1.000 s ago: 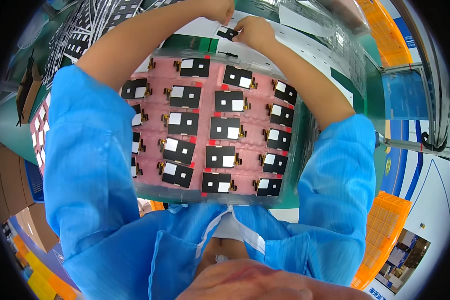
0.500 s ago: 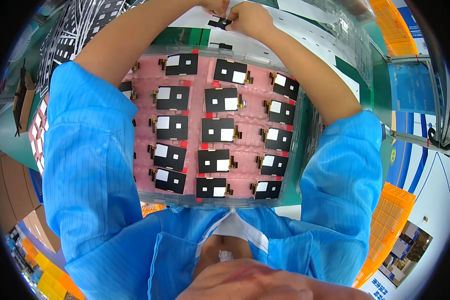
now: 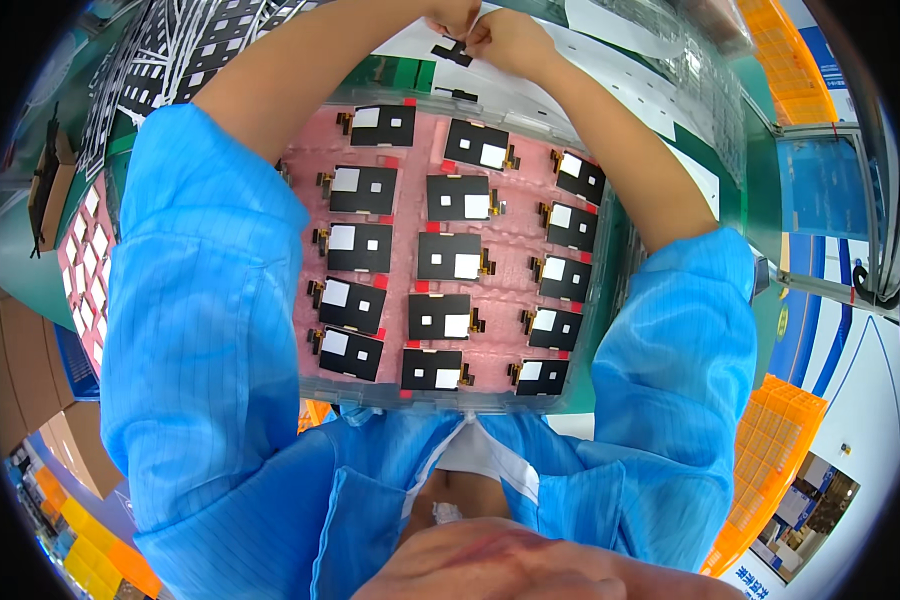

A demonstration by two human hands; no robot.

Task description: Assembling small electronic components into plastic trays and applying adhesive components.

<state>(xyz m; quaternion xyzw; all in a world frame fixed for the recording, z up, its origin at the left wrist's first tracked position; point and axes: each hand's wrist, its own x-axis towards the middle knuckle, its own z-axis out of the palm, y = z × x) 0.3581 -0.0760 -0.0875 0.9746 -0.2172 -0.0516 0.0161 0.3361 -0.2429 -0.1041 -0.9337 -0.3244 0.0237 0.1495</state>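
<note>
Pinching small black part point(image 3: 457, 50), both hands' grip

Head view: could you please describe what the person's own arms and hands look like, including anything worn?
Both arms wear loose, bright blue sleeves with fine stripes, the left sleeve and right sleeve ending above the elbows. The forearms are bare. The left hand and right hand are bare: no gloves, rings or watch show.
</note>
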